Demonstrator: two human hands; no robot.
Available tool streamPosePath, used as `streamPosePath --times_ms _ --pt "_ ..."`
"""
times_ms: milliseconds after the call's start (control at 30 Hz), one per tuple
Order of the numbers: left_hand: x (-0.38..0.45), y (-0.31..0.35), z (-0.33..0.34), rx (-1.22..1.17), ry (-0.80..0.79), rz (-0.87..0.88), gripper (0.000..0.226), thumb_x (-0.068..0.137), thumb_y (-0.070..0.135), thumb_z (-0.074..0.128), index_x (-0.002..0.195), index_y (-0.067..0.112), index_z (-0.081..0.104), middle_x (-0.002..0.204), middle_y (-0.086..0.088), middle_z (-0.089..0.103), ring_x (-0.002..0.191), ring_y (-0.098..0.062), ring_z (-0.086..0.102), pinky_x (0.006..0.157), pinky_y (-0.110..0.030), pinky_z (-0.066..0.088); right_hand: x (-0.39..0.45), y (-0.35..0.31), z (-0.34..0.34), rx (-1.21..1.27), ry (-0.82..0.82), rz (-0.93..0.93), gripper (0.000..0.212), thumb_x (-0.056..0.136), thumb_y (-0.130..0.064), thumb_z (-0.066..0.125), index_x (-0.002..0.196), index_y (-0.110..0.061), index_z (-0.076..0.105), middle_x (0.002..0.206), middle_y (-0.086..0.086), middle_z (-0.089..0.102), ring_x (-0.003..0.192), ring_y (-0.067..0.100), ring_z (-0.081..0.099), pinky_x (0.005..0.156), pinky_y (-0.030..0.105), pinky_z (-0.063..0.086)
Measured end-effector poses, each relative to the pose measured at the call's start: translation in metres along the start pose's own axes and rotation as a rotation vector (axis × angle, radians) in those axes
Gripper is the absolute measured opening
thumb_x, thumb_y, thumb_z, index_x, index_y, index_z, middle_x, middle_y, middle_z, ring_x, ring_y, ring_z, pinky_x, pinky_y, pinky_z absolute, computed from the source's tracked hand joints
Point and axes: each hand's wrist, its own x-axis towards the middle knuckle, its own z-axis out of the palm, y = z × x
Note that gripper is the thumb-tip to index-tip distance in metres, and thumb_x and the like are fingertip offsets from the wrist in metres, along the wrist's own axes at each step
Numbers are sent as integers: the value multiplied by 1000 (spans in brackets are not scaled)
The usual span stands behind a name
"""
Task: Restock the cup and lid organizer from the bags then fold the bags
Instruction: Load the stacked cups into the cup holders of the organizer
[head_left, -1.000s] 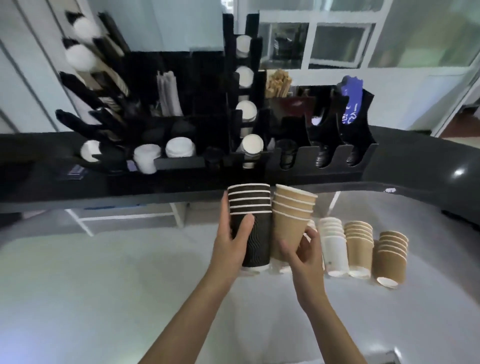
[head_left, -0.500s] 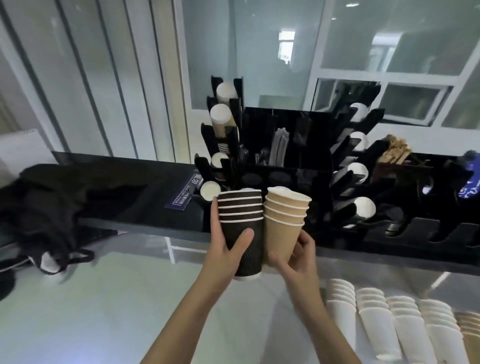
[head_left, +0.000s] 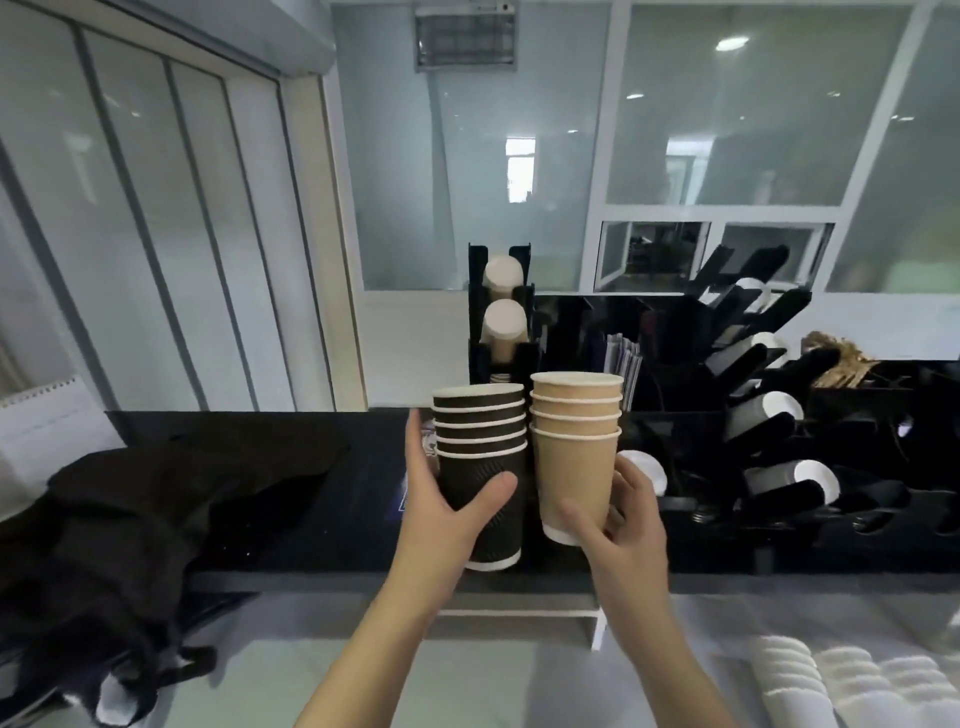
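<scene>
My left hand (head_left: 441, 512) grips a stack of several black ribbed cups (head_left: 480, 431), held upright. Beside it, my right hand (head_left: 626, 525) grips a stack of several tan cups (head_left: 574, 431), the two stacks nearly touching. Both are raised in front of the black cup and lid organizer (head_left: 675, 374) on the dark counter (head_left: 337, 499). The organizer's slanted slots hold cups lying with white bases outward, and two tan cups sit in its tall left column (head_left: 503, 312). A crumpled black bag (head_left: 156, 514) lies on the counter's left end.
White cup stacks (head_left: 852, 680) stand on the pale lower table at the bottom right. A bundle of wooden stirrers (head_left: 841, 364) and paper packets (head_left: 623, 358) sit in organizer compartments. Glass partitions rise behind the counter.
The view has tilted up and swung left. Both hands have carried their cup stacks up from the lower table to counter height in front of the organizer's left side.
</scene>
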Motion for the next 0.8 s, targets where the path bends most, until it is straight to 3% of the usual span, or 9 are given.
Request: streamPosePath --times_ms 67,167,300,400,533,633,700,800 --pt "17 7 -12 35 29 -2 89 76 28 88 150 39 39 127 21 66 116 0 64 90 -24 54 13 -10 7 -7 38 -19 64 79 -32 84 131 -48 50 125 -23 64 110 2 68 79 22 59" --pt "43 16 -24 22 47 -45 67 69 40 87 130 32 59 115 14 73 108 -7 69 90 -32 55 42 -25 15 -4 70 -44 63 84 -23 84 133 -36 47 128 -15 63 110 9 69 81 27 59" --pt "83 17 -31 -35 41 -94 52 81 36 84 128 30 62 117 7 74 109 -15 71 95 -44 57 92 -52 27 -52 125 -136 56 86 -23 84 129 -31 50 128 -12 62 110 4 66 88 30 57" --pt "108 21 -28 -37 35 -90 44 86 37 79 126 28 63 117 3 74 106 -16 72 89 -37 58 129 -74 37 -123 124 -212 52 87 -31 83 130 -34 53 124 -18 62 108 -5 62 84 26 54" --pt "135 25 -21 -7 -4 -108 45 92 45 70 130 23 61 120 0 73 107 -16 71 90 -34 57 175 -90 45 -246 112 -282 56 86 -37 80 136 -33 54 122 -19 61 106 1 61 84 28 54" --pt "155 24 -15 -8 0 -100 47 94 48 66 133 21 60 122 0 72 108 -16 70 85 -30 55 209 -94 48 -339 86 -287 59 86 -40 78 139 -32 54 125 -10 60 106 8 60 85 32 55" --pt "169 22 -9 -54 22 -127 48 95 49 63 135 22 59 122 -1 71 109 -18 69 81 -30 55 231 -101 50 -422 49 -315 61 85 -41 77 140 -28 54 127 -5 60 106 14 61 77 25 51" --pt "190 19 -2 -143 42 -175 59 92 56 64 139 21 57 126 -4 70 114 -23 69 96 -41 57 258 -112 56 -520 14 -343 61 85 -40 77 139 -24 53 117 -1 60 91 10 60 67 20 45"
